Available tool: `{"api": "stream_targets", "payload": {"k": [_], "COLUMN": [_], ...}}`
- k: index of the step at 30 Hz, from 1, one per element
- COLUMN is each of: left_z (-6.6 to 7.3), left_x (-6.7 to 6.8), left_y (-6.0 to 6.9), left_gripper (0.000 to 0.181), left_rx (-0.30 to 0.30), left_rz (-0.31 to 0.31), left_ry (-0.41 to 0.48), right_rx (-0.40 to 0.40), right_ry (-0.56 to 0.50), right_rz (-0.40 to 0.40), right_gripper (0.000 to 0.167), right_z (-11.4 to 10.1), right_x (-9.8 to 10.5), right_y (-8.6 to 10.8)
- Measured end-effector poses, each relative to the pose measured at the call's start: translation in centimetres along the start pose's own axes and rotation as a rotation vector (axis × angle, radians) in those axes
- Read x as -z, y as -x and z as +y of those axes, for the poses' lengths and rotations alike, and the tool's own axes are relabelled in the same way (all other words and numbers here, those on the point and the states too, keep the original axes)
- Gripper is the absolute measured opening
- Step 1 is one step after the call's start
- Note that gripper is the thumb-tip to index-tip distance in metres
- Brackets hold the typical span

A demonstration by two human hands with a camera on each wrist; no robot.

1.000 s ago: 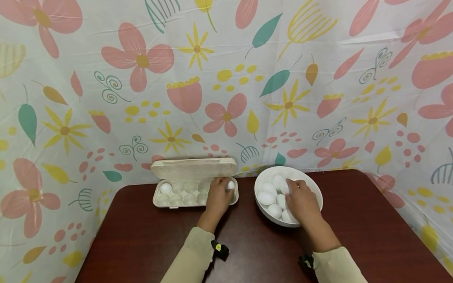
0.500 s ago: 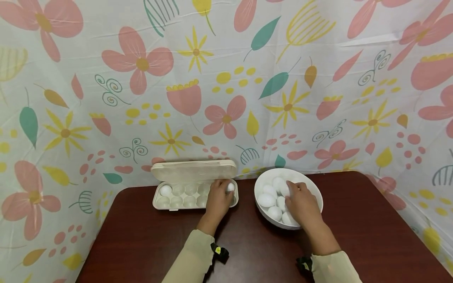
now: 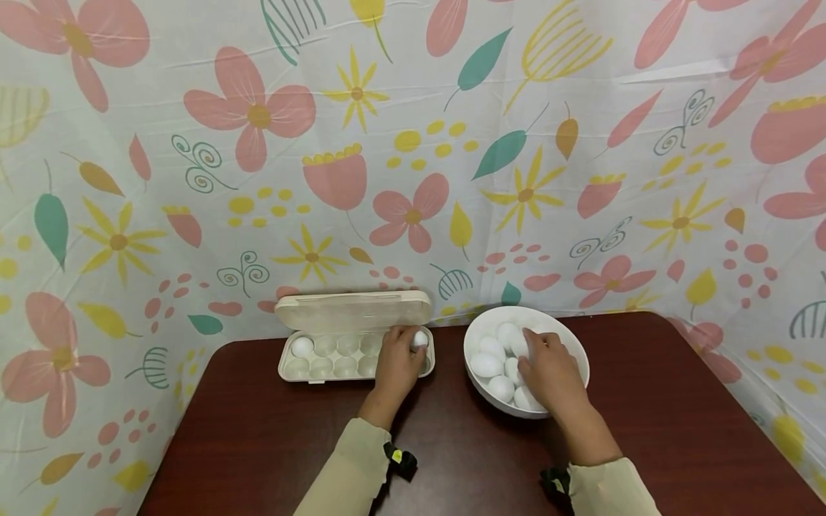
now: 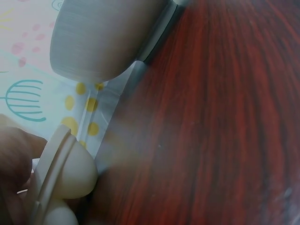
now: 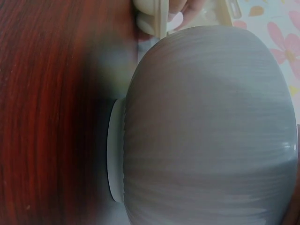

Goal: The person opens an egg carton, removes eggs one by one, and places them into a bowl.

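At the right end of an open egg carton point(image 3: 353, 309), my left hand point(image 3: 396, 365) pinches a white egg point(image 3: 419, 339) over the back-row cup. Another egg point(image 3: 302, 347) sits in the back-left cup. Inside a white bowl point(image 3: 493, 403) on the right, my right hand point(image 3: 551, 373) grips an egg point(image 3: 520, 347) among several others point(image 3: 485, 365). The left wrist view catches the carton's underside point(image 4: 77, 173) and part of the left fingers. In the right wrist view the bowl's ribbed outer wall point(image 5: 206, 126) hides the right hand's fingers.
Carton and bowl stand side by side, with a gap between them, near the back edge of a dark red-brown wooden table point(image 3: 439, 459). Behind it hangs a flower-printed cloth point(image 3: 413, 143). Black straps with cameras point(image 3: 401, 460) sit at both wrists.
Both hands stay in nearly the same places, the left at the carton's right end and the right in the bowl. The head view has shifted very slightly.
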State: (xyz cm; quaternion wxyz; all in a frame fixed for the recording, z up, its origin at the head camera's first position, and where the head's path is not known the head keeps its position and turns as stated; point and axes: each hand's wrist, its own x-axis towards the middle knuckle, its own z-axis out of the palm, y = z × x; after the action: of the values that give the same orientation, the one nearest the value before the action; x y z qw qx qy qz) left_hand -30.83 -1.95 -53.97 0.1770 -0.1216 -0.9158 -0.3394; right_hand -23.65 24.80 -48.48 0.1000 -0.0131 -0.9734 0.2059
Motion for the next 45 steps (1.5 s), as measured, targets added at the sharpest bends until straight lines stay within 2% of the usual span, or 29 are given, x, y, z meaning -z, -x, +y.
{"api": "stream_targets", "payload": {"k": [9, 19, 28, 38, 45], "left_z": [0.2, 0.6, 1.3, 2.3, 3.2], "left_x": [0.2, 0.7, 1.5, 2.4, 3.1], "left_y": [-0.2, -0.2, -0.4, -0.4, -0.3], "left_gripper": [0.035, 0.037, 0.039, 0.034, 0.036], "left_rx": [0.008, 0.001, 0.006, 0.007, 0.013], "left_rz": [0.024, 0.049, 0.069, 0.088, 0.081], "left_ry": [0.04, 0.066, 0.125, 0.156, 0.202], "right_rx": [-0.029, -0.004, 0.047, 0.052, 0.061], "right_ry": [-0.04, -0.063, -0.084, -0.111, -0.196], "right_rz": [0.036, 0.177, 0.273, 0.288, 0.263], "right_gripper": [0.052, 0.041, 0.037, 0.037, 0.038], "right_z": [-0.1, -0.1, -0.6, -0.9, -1.3], "right_x": [0.4, 0.8, 1.1, 1.2, 1.3], "right_y": [0.0, 0.1, 0.2, 0.3, 0.4]}}
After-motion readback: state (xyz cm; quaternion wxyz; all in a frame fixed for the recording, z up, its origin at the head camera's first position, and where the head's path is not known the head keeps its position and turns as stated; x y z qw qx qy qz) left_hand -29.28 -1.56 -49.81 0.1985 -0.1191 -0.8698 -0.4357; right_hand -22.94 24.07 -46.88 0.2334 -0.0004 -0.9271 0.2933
